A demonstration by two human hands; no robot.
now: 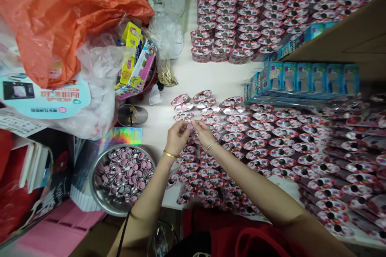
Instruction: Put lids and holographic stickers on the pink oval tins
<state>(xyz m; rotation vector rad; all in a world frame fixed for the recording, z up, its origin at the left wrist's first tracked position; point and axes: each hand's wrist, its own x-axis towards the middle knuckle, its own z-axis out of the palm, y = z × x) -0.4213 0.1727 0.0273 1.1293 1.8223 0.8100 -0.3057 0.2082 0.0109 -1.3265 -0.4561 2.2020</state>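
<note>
Head view: a long white table (208, 76) fills the middle of the frame, with rows of oval pink-and-silver pieces (261, 116) covering it from the centre to the right edge and stacked more densely toward the top right. A brown cardboard panel (346, 44) cuts across the upper right corner, and a row of blue card packs (304, 80) stands just below it. At the upper left lies a large orange plastic bag (66, 20), with crumpled clear plastic (99, 92) and a pale blue printed card (45, 100) beneath it. Yellow and pink printed boxes (135, 60) lean just to its right.

Left of the hands, a steel bowl (122, 204) sits heaped with round pink-and-silver caps (126, 176), a holographic sheet (122, 135) lies just above it, and a metal cup (132, 114) rests on its side nearby.

At the centre, the left hand (177, 136) and right hand (205, 134) are raised just above the oval pieces, their fingertips drawn close together and pinching a small pink piece (189, 126) — mostly hidden by the fingers, so its exact shape is hard to tell. A gold bangle (170, 154) circles the left wrist, a thin one (210, 146) the right.
</note>
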